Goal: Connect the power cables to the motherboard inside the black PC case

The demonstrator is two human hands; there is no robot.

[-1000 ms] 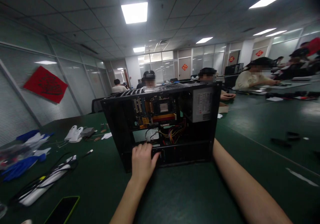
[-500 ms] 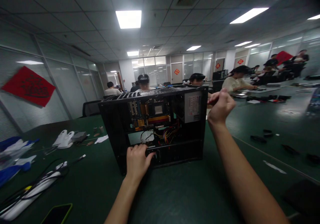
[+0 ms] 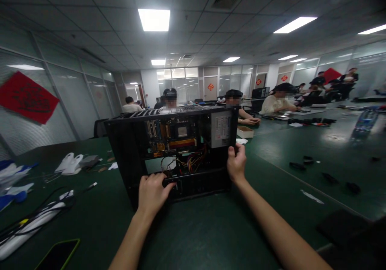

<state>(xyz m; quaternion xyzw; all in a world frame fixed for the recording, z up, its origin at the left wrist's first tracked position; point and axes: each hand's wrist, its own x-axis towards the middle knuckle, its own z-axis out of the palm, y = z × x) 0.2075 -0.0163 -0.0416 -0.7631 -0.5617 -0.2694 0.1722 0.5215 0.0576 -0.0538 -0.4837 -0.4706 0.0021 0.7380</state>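
Observation:
A black computer case (image 3: 123, 161) stands on the green table in front of me with its side open. Inside it show a motherboard (image 3: 182, 132), a power supply (image 3: 220, 129) at the upper right and a bundle of coloured wires (image 3: 193, 160). My left hand (image 3: 153, 193) is closed over the lower front rail of the case, fingers hooked over its edge. At the right edge of the case, my right hand (image 3: 237, 163) grips the frame below the power supply. The fingertips behind that edge are partly hidden.
On the left lie a white power strip (image 3: 36, 226) with black cables, a phone (image 3: 58, 254) and white gloves or cloth-like items (image 3: 72, 163). Small black parts (image 3: 330, 178) and a paper strip (image 3: 312, 197) lie right. A small box (image 3: 245, 132) sits behind the case; people sit beyond.
My right hand has come down from beside the upper right of the case and taken hold of its right edge. My left hand stays on the lower rail. The view has shifted slightly right.

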